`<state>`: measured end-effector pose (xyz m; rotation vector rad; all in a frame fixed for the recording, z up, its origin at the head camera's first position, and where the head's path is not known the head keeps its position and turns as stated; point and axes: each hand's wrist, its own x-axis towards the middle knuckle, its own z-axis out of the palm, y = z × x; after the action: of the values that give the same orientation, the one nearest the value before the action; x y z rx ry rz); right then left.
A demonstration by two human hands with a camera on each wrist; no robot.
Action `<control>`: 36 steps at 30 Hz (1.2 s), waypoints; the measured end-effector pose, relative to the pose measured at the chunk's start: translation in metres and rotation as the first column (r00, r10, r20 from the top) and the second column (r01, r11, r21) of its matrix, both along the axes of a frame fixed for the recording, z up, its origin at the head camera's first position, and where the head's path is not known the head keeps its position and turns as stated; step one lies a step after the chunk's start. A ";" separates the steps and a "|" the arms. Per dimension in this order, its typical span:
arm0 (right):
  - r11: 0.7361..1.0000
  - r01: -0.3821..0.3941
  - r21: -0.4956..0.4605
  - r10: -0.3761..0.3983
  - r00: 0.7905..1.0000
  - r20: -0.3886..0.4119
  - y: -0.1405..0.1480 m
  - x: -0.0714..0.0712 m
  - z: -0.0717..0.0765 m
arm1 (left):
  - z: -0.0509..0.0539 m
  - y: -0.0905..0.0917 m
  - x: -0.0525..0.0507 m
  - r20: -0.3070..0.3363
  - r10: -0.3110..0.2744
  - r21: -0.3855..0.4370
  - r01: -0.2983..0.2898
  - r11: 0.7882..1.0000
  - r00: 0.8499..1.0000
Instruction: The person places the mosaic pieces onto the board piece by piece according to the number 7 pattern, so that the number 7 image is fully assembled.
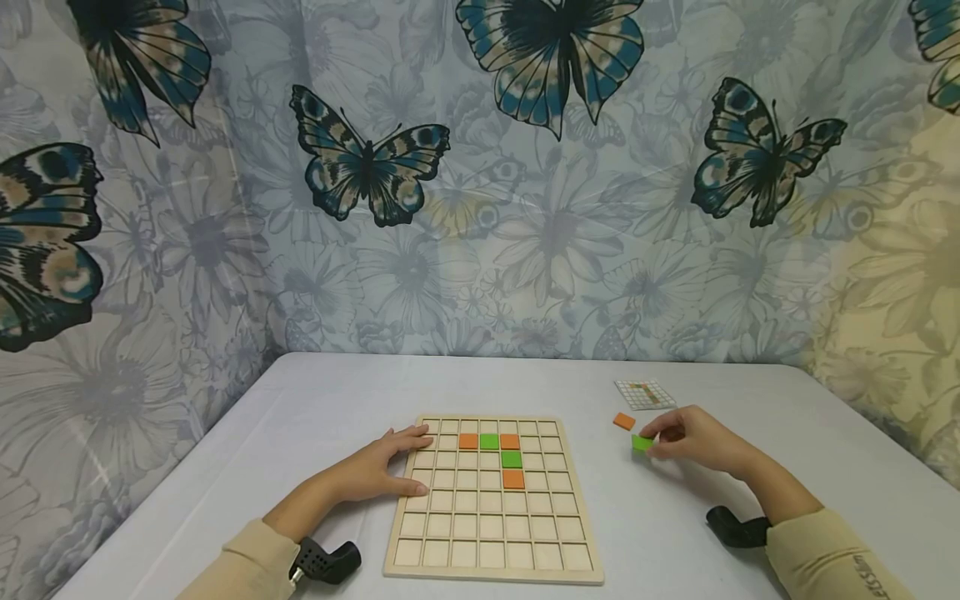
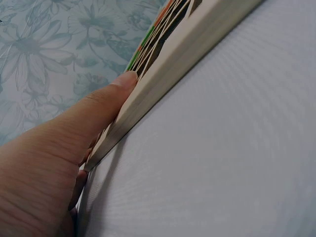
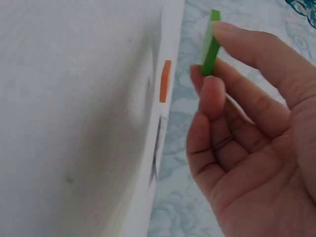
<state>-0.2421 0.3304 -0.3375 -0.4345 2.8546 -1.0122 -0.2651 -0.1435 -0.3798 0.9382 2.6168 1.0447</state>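
A wooden grid board [image 1: 480, 527] lies on the white table, with orange tiles [image 1: 513, 479] and green tiles [image 1: 512, 459] set in some of its upper squares. My left hand [image 1: 375, 468] rests on the board's left edge, fingers spread and fairly straight; in the left wrist view the thumb [image 2: 106, 101] lies along the rim. To the right of the board, my right hand [image 1: 697, 437] pinches a green tile [image 3: 211, 44] between thumb and fingertips, raised off the table. A loose orange tile [image 1: 624, 422] lies just beyond it.
A small card [image 1: 645, 395] printed with a grid and a coloured pattern lies at the back right, behind the orange tile. Black wrist devices [image 1: 327, 561] sit at both sleeves. Butterfly-printed cloth [image 1: 555, 250] hangs behind the table.
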 end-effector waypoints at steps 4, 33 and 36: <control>1.000 -0.027 -0.005 0.027 0.999 -0.026 -0.005 0.001 0.004 | 0.000 0.000 0.000 -0.008 -0.005 -0.004 0.005 1.000 1.000; 0.993 -0.085 -0.076 0.086 0.996 0.011 -0.068 0.020 0.032 | 0.001 0.001 0.001 0.008 0.003 0.001 -0.003 1.000 1.000; 0.992 -0.096 -0.079 0.097 0.995 0.009 -0.074 0.021 0.032 | 0.001 0.001 0.001 0.011 0.003 0.003 -0.003 1.000 1.000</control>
<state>-0.2214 0.2566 -0.3052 -0.5642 2.7594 -1.1080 -0.2645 -0.1430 -0.3789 0.9263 2.6091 1.0518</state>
